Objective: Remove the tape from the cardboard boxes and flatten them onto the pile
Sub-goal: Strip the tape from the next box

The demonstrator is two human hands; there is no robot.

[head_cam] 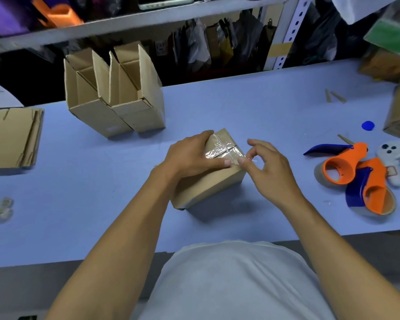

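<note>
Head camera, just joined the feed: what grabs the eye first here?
At the centre of the blue table, the left hand holds a taped cardboard box while the right hand picks at its clear tape. Two orange and blue tape dispensers lie at the right. Two opened boxes stand behind on the left, and flattened cardboard lies at the far left edge.

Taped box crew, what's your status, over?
Left hand holds small taped cardboard box. Right hand picks at clear tape. Nothing blocking.
</note>
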